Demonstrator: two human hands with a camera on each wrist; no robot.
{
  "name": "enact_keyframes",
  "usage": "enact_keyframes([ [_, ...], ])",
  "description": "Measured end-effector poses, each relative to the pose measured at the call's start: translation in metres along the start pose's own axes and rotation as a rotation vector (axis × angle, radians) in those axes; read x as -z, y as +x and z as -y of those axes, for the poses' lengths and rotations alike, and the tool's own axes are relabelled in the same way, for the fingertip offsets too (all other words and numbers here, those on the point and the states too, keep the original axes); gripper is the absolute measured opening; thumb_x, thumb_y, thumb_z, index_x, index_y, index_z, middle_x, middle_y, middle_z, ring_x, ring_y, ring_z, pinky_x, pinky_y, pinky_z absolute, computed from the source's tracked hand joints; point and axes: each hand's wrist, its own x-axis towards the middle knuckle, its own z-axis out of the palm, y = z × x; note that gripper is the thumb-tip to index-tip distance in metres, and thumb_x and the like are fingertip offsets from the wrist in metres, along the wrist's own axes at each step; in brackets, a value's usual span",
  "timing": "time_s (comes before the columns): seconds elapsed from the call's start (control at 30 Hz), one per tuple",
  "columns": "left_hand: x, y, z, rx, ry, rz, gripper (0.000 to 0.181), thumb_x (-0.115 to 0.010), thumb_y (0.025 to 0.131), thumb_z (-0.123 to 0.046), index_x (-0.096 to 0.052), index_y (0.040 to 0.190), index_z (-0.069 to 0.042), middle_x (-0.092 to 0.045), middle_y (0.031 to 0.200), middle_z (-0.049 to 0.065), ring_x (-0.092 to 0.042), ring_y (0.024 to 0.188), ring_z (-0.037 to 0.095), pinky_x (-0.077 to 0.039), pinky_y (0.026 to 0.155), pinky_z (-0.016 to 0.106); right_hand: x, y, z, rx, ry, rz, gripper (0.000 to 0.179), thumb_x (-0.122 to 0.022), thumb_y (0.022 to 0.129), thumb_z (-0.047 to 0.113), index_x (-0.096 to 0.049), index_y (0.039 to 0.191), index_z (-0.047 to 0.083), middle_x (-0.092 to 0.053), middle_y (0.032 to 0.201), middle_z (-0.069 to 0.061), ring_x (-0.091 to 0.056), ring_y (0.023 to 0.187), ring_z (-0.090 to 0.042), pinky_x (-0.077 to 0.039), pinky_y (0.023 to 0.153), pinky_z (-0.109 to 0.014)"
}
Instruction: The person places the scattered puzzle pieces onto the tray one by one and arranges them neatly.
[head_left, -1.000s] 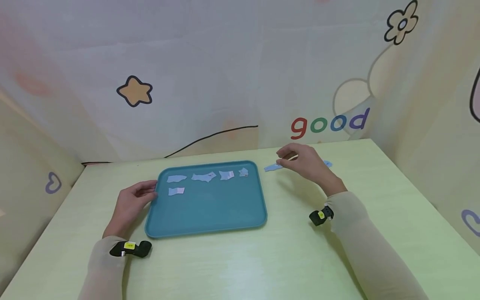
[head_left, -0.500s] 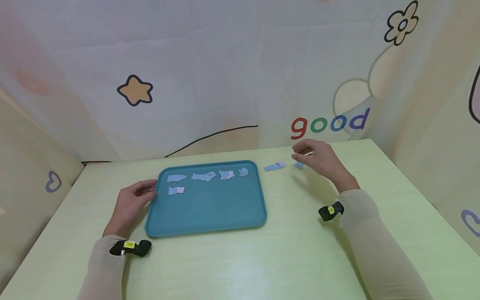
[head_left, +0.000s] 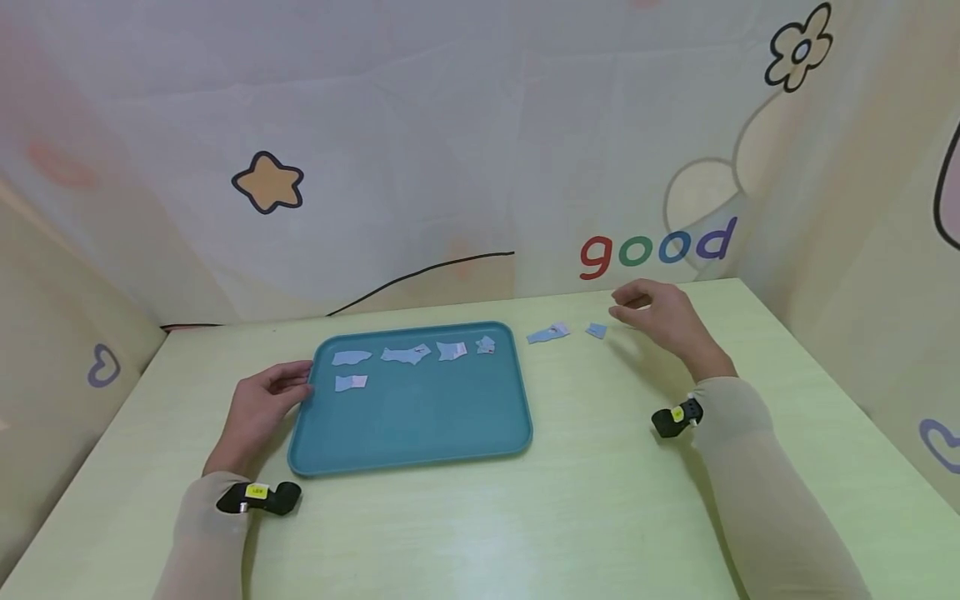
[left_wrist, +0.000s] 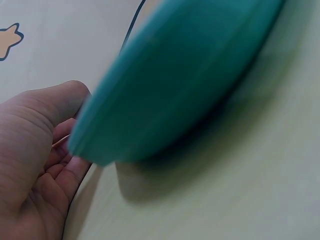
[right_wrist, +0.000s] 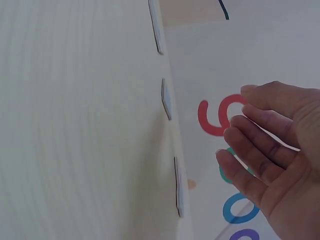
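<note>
My left hand (head_left: pixel 258 408) touches the left rim of a teal tray (head_left: pixel 420 425) with loosely bent fingers. In the left wrist view, the thumb lies beside the rim (left_wrist: pixel 150 95), which partly covers its tip. My right hand (head_left: pixel 667 321) hovers over the table's far right part, fingers relaxed and holding nothing. To its left lie a small light-blue flat piece (head_left: pixel 596 331) and a longer jagged one (head_left: pixel 549 333). A third piece (right_wrist: pixel 178 187) appears in the right wrist view; the right hand hides it in the head view.
Inside the tray, several irregular pale-blue flat pieces (head_left: pixel 406 355) form a row near the far rim, with one piece (head_left: pixel 351 383) below them at the left. A printed cloth backdrop (head_left: pixel 420 167) stands behind the pale table (head_left: pixel 465 533).
My right hand has moved right, away from the longer piece, uncovering it and then the small piece. The left hand and tray have stayed in place.
</note>
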Motion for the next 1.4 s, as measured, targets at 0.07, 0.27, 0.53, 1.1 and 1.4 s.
enact_keyframes([
  [0.07,0.000,0.000,0.000,0.002,0.003,-0.002,0.047,-0.066,0.105,-0.012,-0.058,0.148,0.003,-0.065,0.138,0.024,-0.064,0.122,0.034,-0.051,0.089,0.009,0.002,0.000,-0.005,-0.006,-0.012,-0.008,0.037,-0.071,0.103,0.021,-0.067,0.131,-0.003,-0.070,0.123,-0.021,-0.062,0.117,-0.037,-0.052,0.098,-0.049],
  [0.27,0.000,0.000,0.002,-0.004,0.003,-0.002,0.047,-0.067,0.105,-0.012,-0.058,0.149,0.003,-0.065,0.138,0.024,-0.063,0.123,0.035,-0.050,0.089,0.008,0.008,0.000,-0.016,-0.038,-0.031,-0.007,0.040,-0.070,0.104,0.022,-0.065,0.133,-0.004,-0.068,0.127,-0.023,-0.061,0.118,-0.039,-0.052,0.099,-0.049],
  [0.53,0.000,0.000,0.003,-0.012,0.001,-0.002,0.047,-0.067,0.105,-0.012,-0.058,0.148,0.003,-0.065,0.137,0.024,-0.063,0.122,0.034,-0.050,0.089,0.008,0.011,-0.001,-0.027,-0.095,-0.025,0.010,0.043,-0.070,0.104,0.025,-0.064,0.134,-0.005,-0.066,0.130,-0.024,-0.060,0.117,-0.039,-0.050,0.101,-0.048],
  [1.1,0.001,0.000,0.000,-0.001,-0.003,0.001,0.047,-0.066,0.105,-0.012,-0.058,0.149,0.003,-0.064,0.138,0.024,-0.063,0.123,0.035,-0.050,0.089,0.008,0.019,-0.002,-0.042,-0.162,-0.049,0.053,0.048,-0.069,0.104,0.026,-0.061,0.138,-0.006,-0.062,0.131,-0.027,-0.056,0.117,-0.041,-0.049,0.101,-0.052],
  [1.4,0.000,0.001,0.001,0.004,0.000,0.003,0.047,-0.067,0.105,-0.012,-0.058,0.149,0.002,-0.064,0.138,0.024,-0.063,0.124,0.035,-0.050,0.089,0.008,0.021,-0.004,-0.047,-0.205,-0.049,0.090,0.048,-0.069,0.104,0.026,-0.059,0.140,-0.005,-0.059,0.134,-0.028,-0.054,0.119,-0.043,-0.048,0.104,-0.054],
])
